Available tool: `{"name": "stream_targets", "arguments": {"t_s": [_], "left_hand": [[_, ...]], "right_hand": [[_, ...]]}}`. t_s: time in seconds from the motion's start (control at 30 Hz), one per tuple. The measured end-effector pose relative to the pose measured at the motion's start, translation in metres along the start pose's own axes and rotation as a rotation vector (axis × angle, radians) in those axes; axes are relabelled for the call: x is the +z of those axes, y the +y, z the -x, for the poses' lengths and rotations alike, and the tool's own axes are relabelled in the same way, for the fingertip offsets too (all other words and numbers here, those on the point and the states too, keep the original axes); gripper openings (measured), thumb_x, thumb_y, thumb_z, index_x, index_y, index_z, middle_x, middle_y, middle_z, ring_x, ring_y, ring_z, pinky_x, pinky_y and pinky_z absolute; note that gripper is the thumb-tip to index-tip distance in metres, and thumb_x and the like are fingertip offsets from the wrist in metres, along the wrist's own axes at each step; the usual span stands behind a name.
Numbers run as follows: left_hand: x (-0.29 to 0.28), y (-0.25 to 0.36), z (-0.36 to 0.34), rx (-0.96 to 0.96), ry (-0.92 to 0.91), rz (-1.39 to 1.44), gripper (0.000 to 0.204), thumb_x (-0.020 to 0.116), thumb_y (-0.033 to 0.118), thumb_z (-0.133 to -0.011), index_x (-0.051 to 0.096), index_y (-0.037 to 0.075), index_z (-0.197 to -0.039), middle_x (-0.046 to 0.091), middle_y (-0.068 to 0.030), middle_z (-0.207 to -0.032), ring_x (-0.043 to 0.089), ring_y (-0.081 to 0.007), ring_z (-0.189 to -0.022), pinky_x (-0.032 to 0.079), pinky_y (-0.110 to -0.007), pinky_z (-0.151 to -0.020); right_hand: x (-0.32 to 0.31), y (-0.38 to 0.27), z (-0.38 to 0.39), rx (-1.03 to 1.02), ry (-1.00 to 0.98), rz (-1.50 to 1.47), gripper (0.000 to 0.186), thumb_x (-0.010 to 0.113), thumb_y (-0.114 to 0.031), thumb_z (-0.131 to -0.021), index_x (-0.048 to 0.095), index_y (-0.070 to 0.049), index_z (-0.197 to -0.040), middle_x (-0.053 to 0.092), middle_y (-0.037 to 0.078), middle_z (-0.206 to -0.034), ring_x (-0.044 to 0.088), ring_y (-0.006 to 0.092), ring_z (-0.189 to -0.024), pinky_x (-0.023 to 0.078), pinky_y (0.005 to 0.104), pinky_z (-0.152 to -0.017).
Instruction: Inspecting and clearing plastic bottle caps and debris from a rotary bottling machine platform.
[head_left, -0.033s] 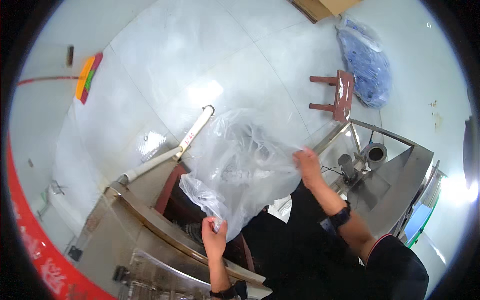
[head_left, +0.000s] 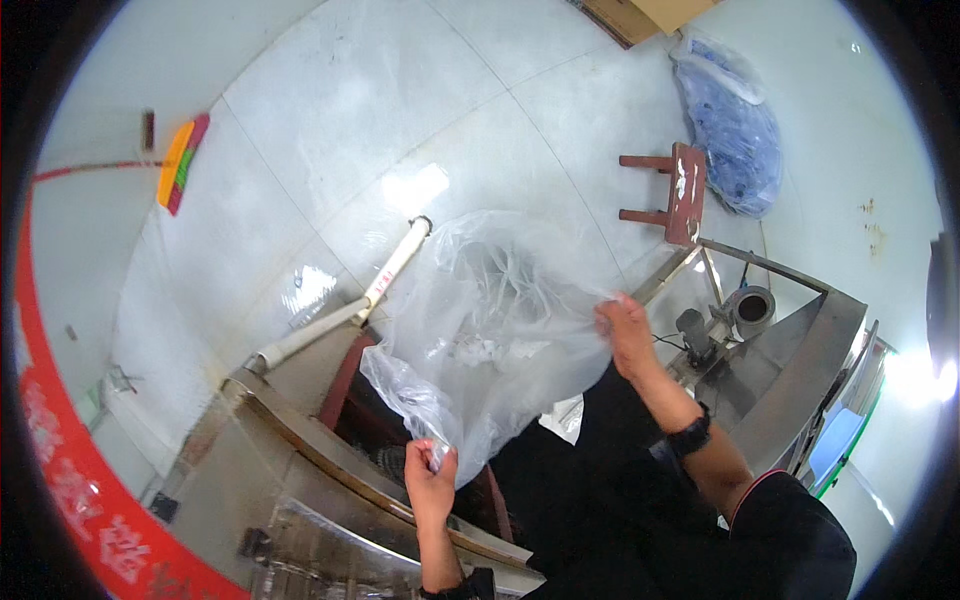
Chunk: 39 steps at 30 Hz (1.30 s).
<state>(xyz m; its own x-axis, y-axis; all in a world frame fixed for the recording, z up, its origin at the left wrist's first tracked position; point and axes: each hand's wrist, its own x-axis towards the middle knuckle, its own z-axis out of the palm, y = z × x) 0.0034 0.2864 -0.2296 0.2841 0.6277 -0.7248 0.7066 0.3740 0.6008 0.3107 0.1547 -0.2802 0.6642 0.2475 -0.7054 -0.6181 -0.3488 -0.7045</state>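
Observation:
A large clear plastic bag (head_left: 500, 330) spreads between my two hands, its mouth gaping upward and its film wrinkled. Whitish material shows faintly through the film, too blurred to name. My left hand (head_left: 431, 475) pinches the bag's bunched near-left edge, thumb against fingers. On the other side, my right hand (head_left: 628, 332) grips the rim with fingers closed. The bag hangs in front of my dark clothing, and its underside is hidden.
White pipes (head_left: 390, 270) stand beyond the bag at left, by a metal counter (head_left: 300, 430). A red-brown stool (head_left: 685, 195) lies on its side near a blue bundle in plastic (head_left: 735, 130). Metal equipment (head_left: 750, 320) is at right, a broom (head_left: 180, 165) at far left.
The bag's mouth looks slightly wider and rounder. My right hand has shifted a little to the right; my left hand keeps its hold almost in place.

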Motion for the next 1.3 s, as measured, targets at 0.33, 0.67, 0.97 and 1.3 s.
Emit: {"name": "stream_targets", "arguments": {"t_s": [0.33, 0.67, 0.97, 1.3], "left_hand": [[-0.061, 0.256, 0.030, 0.106, 0.229, 0.096, 0.033, 0.063, -0.006, -0.076, 0.046, 0.005, -0.103, 0.045, 0.0019, -0.085, 0.041, -0.0056, -0.074, 0.034, -0.018, -0.067], [-0.090, 0.477, -0.007, 0.405, 0.315, 0.213, 0.053, 0.058, -0.005, -0.080, 0.040, 0.000, -0.129, 0.051, -0.0020, -0.089, 0.054, -0.0127, -0.087, 0.043, -0.025, -0.081], [-0.101, 0.560, -0.140, 0.598, 0.372, -0.043, 0.059, 0.062, -0.007, -0.077, 0.040, 0.005, -0.130, 0.040, 0.0003, -0.078, 0.043, -0.0074, -0.067, 0.039, -0.020, -0.056], [-0.114, 0.735, -0.263, 0.630, -0.083, -0.266, 0.063, 0.069, 0.007, -0.077, 0.039, 0.003, -0.132, 0.052, -0.0001, -0.080, 0.052, -0.0105, -0.075, 0.046, -0.024, -0.068]], "right_hand": [[-0.014, -0.212, -0.009, -0.070, -0.133, -0.135, 0.010, 0.053, -0.013, -0.086, 0.059, -0.004, -0.087, 0.056, -0.001, -0.072, 0.049, 0.0065, -0.063, 0.038, 0.0219, -0.057], [0.031, -0.419, -0.041, -0.385, -0.293, -0.294, 0.011, 0.055, -0.013, -0.087, 0.060, -0.002, -0.088, 0.060, 0.002, -0.078, 0.054, 0.0084, -0.070, 0.042, 0.0236, -0.063], [0.094, -0.530, -0.152, -0.807, -0.181, 0.490, 0.016, 0.061, -0.017, -0.084, 0.060, -0.001, -0.088, 0.060, 0.000, -0.079, 0.054, 0.0078, -0.069, 0.044, 0.0244, -0.062], [0.341, -0.688, -0.191, -0.390, -1.066, 0.208, 0.014, 0.063, -0.015, -0.084, 0.054, -0.005, -0.082, 0.059, 0.002, -0.079, 0.057, 0.0092, -0.073, 0.045, 0.0248, -0.060]]}}
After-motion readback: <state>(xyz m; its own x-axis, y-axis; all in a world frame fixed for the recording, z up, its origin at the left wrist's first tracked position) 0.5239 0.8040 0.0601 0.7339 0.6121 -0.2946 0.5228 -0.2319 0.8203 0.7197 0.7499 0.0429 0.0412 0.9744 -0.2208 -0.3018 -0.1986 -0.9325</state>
